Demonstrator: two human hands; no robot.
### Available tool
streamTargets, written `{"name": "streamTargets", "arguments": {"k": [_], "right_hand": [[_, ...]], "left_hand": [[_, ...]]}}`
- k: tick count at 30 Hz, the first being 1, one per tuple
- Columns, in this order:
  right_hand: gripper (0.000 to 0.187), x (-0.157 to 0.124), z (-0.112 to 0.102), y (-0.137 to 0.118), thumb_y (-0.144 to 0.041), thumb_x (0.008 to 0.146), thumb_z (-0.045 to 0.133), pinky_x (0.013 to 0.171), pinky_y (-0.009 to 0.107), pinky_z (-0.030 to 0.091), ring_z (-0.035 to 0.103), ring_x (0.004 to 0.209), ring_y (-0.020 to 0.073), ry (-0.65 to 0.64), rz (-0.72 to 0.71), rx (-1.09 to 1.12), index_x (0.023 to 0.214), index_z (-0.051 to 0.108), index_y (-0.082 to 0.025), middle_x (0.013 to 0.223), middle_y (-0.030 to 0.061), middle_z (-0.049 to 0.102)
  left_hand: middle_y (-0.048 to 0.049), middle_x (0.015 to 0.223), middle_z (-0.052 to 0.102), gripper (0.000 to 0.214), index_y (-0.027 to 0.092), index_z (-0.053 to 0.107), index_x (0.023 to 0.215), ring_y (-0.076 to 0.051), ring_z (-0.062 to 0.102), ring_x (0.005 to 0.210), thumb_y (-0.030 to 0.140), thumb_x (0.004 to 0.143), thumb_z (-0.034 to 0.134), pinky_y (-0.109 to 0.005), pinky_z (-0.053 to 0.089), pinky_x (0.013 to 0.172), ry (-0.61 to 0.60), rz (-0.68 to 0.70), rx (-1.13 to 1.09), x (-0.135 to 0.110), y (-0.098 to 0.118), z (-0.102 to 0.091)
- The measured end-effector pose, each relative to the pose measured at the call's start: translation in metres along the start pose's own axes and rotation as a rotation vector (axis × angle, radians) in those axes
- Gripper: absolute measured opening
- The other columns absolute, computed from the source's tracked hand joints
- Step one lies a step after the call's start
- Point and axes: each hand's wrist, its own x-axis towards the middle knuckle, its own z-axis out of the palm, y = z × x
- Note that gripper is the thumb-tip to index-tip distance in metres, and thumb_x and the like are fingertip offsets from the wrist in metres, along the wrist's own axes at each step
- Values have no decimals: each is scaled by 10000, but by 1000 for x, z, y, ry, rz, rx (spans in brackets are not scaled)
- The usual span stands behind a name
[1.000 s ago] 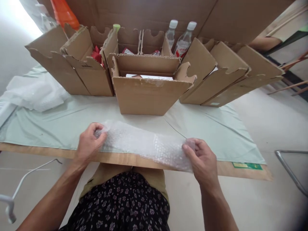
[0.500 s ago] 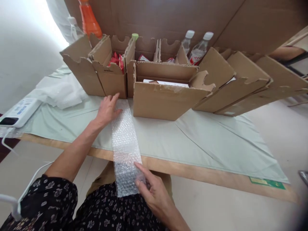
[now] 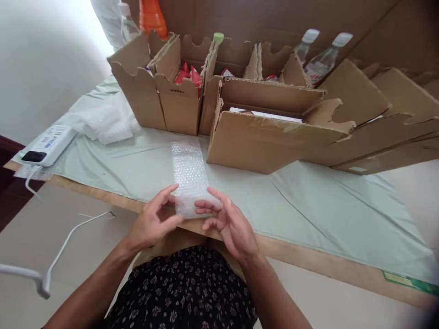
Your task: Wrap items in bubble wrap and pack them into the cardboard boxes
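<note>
A strip of clear bubble wrap (image 3: 189,167) lies flat on the green cloth, its near end at the table's front edge. That near end looks folded back over itself. My left hand (image 3: 155,221) is at the strip's left side, fingers and thumb spread, with fingertips close to its edge. On the other side my right hand (image 3: 231,224) is open, palm turned inward and slightly blurred, its fingers over the strip's near right corner. Whether either hand touches the plastic is hard to tell. Neither hand grips anything.
Behind the strip stands a cardboard bin (image 3: 254,141) with flat white items. A bin with red packets (image 3: 188,75) and more bins line the back, with bottles (image 3: 322,59) behind. Crumpled bubble wrap (image 3: 106,119) and a white device (image 3: 50,144) with a cable are left.
The strip's near end, which hung past the table edge, now lies on the table. My left hand has come back from the far end, and my right hand has moved up. The view has shifted.
</note>
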Motion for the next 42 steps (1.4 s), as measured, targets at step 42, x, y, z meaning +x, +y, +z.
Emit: {"name": "streamTargets", "arguments": {"k": [42], "right_hand": [[173, 27, -14, -6, -170, 1030, 570, 931, 404, 510, 710, 982, 214, -143, -863, -1403, 1107, 722, -195, 1006, 55, 803]], "left_hand": [[-106, 1131, 728, 201, 172, 678, 1185, -255, 667, 1076, 224, 992, 658, -423, 520, 952, 206, 546, 506, 2, -3, 10]]}}
